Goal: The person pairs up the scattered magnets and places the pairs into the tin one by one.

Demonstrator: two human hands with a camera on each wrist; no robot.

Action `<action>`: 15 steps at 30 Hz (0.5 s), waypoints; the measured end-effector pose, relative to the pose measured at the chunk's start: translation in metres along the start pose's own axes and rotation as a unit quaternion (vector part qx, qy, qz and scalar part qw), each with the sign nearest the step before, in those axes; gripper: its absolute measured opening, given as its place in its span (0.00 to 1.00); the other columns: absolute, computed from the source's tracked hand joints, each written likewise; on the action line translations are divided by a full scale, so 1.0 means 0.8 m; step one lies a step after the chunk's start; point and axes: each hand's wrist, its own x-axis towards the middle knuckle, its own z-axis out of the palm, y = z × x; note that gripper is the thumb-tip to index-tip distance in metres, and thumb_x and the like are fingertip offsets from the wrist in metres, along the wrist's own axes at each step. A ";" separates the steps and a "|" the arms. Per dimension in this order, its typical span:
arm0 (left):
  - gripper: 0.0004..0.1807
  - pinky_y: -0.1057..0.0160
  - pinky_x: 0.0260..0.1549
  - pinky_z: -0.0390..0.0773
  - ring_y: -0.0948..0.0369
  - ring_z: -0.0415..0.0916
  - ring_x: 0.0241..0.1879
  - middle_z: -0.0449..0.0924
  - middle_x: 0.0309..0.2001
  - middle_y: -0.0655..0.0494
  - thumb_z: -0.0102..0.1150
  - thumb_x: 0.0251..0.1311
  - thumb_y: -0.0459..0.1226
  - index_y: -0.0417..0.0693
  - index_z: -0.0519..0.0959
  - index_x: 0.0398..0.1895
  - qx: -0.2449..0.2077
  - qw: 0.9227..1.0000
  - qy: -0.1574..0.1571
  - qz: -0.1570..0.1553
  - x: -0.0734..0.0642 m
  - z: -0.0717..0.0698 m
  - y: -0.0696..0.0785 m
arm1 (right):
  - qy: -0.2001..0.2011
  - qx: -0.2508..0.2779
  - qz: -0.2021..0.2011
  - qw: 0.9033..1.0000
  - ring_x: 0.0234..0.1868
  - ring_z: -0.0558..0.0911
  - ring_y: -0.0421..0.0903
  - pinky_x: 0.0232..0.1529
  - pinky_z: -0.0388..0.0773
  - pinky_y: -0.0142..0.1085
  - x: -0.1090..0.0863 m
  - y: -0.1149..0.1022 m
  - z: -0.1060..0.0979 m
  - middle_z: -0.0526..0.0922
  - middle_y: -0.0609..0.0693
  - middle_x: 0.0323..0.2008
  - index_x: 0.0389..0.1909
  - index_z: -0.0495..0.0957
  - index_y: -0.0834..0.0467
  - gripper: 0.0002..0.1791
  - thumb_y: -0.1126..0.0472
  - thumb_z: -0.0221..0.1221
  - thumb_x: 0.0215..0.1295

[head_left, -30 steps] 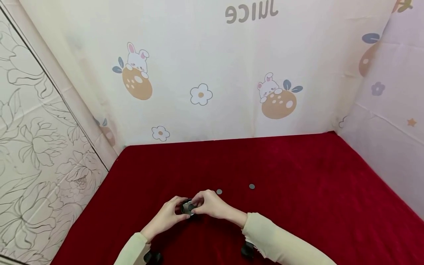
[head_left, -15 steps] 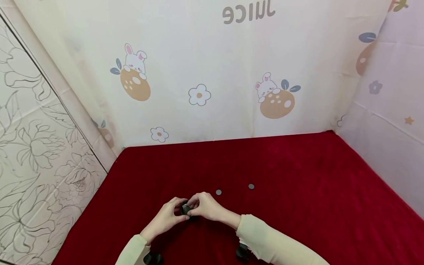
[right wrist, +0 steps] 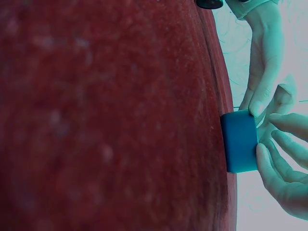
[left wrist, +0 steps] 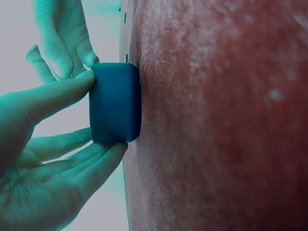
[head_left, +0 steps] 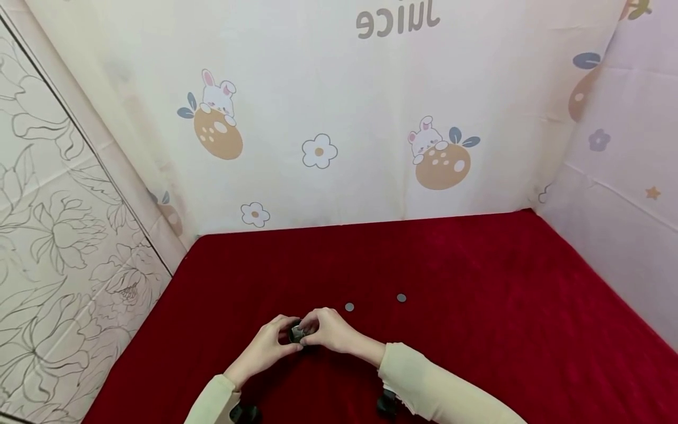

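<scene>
A small dark box [head_left: 292,335] with rounded corners stands on the red cloth, tinted blue in the wrist views. My left hand [head_left: 266,348] grips its sides, thumb on one side and fingers on the other, as the left wrist view shows. Something silvery [head_left: 298,332] shows at the top of the box. Over that top, my right hand [head_left: 331,331] has its thumb and fingers curled inward, fingertips right at the rim. Whether those fingertips pinch anything I cannot tell. Two flat grey discs, one nearer [head_left: 349,307] and one farther right [head_left: 401,298], lie beyond my right hand.
The red cloth [head_left: 450,265] covers the whole table. A pale printed curtain [head_left: 360,106] rises at its back edge, and more pale cloth hangs on the right. A white panel with flower outlines [head_left: 69,224] borders the left. Black wrist mounts [head_left: 387,404] sit under the sleeves.
My right hand has come slightly left and closer over the box, covering more of its top. The left hand keeps its grip on the box. The discs have stayed put.
</scene>
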 end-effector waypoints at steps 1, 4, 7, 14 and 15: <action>0.28 0.61 0.43 0.74 0.50 0.72 0.47 0.69 0.46 0.47 0.62 0.50 0.39 0.36 0.68 0.54 0.000 1.000 0.000 0.000 0.000 0.000 0.000 | -0.001 0.001 -0.001 1.000 0.31 0.77 0.37 0.30 0.72 0.24 -0.001 0.000 -0.001 0.80 0.50 0.34 0.37 0.79 0.64 0.10 0.68 0.61 0.51; 0.27 0.60 0.42 0.74 0.51 0.72 0.46 0.70 0.47 0.47 0.62 0.50 0.38 0.37 0.68 0.54 0.004 1.000 0.002 0.000 0.000 0.000 0.001 | -0.004 0.009 -0.002 1.000 0.32 0.78 0.39 0.31 0.73 0.25 -0.005 0.002 -0.008 0.80 0.51 0.34 0.38 0.79 0.64 0.11 0.68 0.61 0.51; 0.26 0.60 0.41 0.75 0.52 0.73 0.45 0.71 0.46 0.49 0.62 0.50 0.38 0.38 0.69 0.53 0.027 1.000 0.001 -0.002 0.002 -0.001 0.003 | -0.009 0.020 -0.011 1.000 0.33 0.78 0.43 0.33 0.73 0.26 -0.011 0.005 -0.016 0.80 0.54 0.34 0.38 0.79 0.65 0.11 0.68 0.61 0.52; 0.25 0.54 0.44 0.71 0.55 0.71 0.47 0.72 0.48 0.52 0.60 0.52 0.41 0.41 0.70 0.53 0.074 0.997 0.028 -0.002 0.011 0.001 0.013 | 0.005 0.010 -0.011 1.000 0.34 0.78 0.45 0.32 0.73 0.28 -0.025 0.024 -0.045 0.80 0.55 0.35 0.38 0.79 0.64 0.10 0.67 0.59 0.54; 0.25 0.54 0.45 0.71 0.55 0.70 0.48 0.72 0.48 0.52 0.60 0.53 0.41 0.41 0.70 0.53 0.074 0.997 0.034 0.002 0.013 0.002 0.014 | 0.009 0.007 -0.008 1.000 0.34 0.78 0.45 0.32 0.74 0.28 -0.027 0.027 -0.049 0.80 0.55 0.35 0.39 0.79 0.64 0.10 0.67 0.59 0.54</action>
